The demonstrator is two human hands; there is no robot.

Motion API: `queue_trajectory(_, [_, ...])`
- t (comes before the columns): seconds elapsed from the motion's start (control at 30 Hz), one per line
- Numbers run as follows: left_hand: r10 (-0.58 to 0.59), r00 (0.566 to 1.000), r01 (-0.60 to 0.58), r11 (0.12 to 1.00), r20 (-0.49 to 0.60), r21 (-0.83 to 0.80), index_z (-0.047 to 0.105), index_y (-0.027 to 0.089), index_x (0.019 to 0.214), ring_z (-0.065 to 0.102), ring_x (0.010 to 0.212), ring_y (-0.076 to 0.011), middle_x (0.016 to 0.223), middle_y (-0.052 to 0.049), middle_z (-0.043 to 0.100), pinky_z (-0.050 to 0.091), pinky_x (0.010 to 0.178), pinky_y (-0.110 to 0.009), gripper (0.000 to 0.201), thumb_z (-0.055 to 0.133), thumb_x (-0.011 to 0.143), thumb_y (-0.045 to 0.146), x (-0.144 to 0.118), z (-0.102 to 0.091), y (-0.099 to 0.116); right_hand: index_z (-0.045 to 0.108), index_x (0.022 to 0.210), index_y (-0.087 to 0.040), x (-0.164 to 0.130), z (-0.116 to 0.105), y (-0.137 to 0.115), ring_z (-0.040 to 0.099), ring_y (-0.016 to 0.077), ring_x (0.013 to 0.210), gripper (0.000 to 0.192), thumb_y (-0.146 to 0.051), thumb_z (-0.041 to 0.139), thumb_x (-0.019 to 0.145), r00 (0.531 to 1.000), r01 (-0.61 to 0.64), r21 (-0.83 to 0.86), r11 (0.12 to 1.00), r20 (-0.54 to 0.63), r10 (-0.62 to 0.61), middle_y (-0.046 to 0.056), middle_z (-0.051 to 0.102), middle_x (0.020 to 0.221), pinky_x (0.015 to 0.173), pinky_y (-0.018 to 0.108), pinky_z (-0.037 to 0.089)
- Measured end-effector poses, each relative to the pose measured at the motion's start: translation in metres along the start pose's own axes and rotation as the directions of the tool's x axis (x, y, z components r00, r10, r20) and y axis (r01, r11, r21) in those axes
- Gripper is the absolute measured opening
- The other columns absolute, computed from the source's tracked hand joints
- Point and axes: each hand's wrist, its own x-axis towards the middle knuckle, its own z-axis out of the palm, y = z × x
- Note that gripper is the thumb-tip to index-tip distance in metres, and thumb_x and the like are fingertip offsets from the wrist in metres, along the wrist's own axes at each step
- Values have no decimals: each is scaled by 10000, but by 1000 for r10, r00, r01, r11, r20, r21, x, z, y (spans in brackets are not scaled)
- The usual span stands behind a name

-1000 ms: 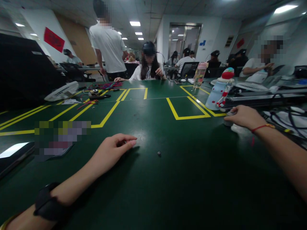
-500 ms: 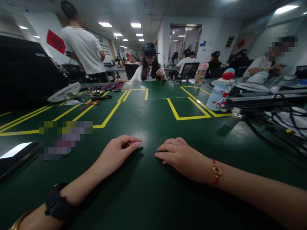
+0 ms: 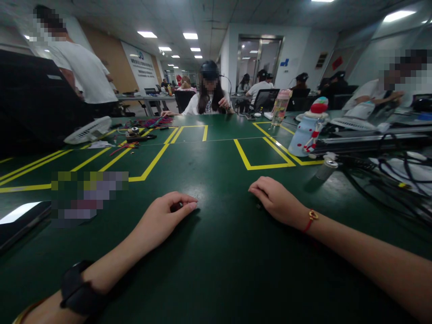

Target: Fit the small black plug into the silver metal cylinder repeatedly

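Observation:
My left hand (image 3: 172,211) rests low over the green tabletop (image 3: 209,252), its thumb and forefinger closed toward each other. What lies inside that pinch, if anything, I cannot make out. To the right and slightly farther away, my right hand (image 3: 278,200) is curled with its fingers pressed together. A small dark spot shows just under its fingers, too indistinct to name. The two hands are well apart. Nearest to the right hand stands a small silvery cylinder (image 3: 326,167). Left of my left hand lies a blurred-out flat packet (image 3: 97,198).
Yellow tape lines (image 3: 270,167) mark the table. At left are a phone (image 3: 23,220), a white fan (image 3: 87,130) and wires (image 3: 155,122). On the right stand a blue bottle (image 3: 302,135), a clear bottle (image 3: 281,108) and black cables (image 3: 367,184). A person (image 3: 209,96) sits opposite.
My right hand has moved right and a little away from me, and its fingers have curled in. My left hand stays nearly still. A standing person in the background has shifted left.

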Motion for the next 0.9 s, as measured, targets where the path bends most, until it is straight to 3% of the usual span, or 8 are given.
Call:
queue_trajectory(0.07, [0,1000,0,1000,4,-5,671,246,954,609,813,-219,899,-31,683,449,700,-319,370,507,788,533,0,-1,2,610,841,-166,-1,-7,0,503,128,784,284,-382,429,872,1000,-13,7,1000,11,13,54,583,846,716,280,389])
queue_trajectory(0.27, [11,1000,-11,999,10,-30,674,251,953,615,840,-231,930,-37,688,455,717,-327,374,511,780,539,1,-2,-1,659,788,-192,0,-28,-1,529,108,690,274,-444,553,775,966,-32,77,997,258,11,23,608,802,626,244,401])
queue_trajectory(0.33, [-4,1000,4,998,3,-63,674,250,958,619,846,-227,939,-33,692,457,717,-317,376,524,771,539,1,-3,-5,669,854,-204,4,-38,8,547,113,708,276,-423,507,809,978,-123,79,989,181,107,20,628,822,648,247,411])
queue_trajectory(0.4, [-32,999,31,995,-6,-95,675,246,962,621,847,-222,943,-28,695,453,722,-311,382,526,768,540,2,-5,-8,671,903,-199,7,-56,27,562,128,757,313,-423,464,833,972,-233,33,972,5,233,30,645,858,693,256,411])
queue_trajectory(0.5, [-80,997,78,989,-16,-123,669,244,976,622,840,-216,946,-26,697,442,723,-309,394,519,772,546,2,-8,-12,679,923,-165,4,-89,70,561,151,806,349,-424,465,828,879,-440,-102,892,-252,405,66,654,916,720,261,384])
queue_trajectory(0.57, [-98,995,95,986,-14,-138,665,243,979,621,834,-213,947,-25,697,437,710,-306,398,518,772,549,3,-8,-12,678,958,-154,-3,-110,99,547,165,805,360,-420,484,812,814,-560,-236,794,-335,474,91,650,927,704,268,357])
queue_trajectory(0.7, [-100,995,100,985,6,-142,664,235,974,619,816,-212,917,-24,698,430,690,-298,405,519,771,554,3,-6,-11,683,948,-140,-17,-132,138,508,169,775,354,-379,449,831,786,-615,-473,631,-304,538,124,637,903,695,287,313])
queue_trajectory(0.9, [-91,996,90,988,-3,-125,662,242,974,611,818,-211,927,-21,692,421,702,-303,402,511,775,557,2,-7,-8,683,895,-125,-21,-131,150,483,162,726,336,-378,481,807,781,-597,-511,619,-193,594,130,628,876,683,282,313])
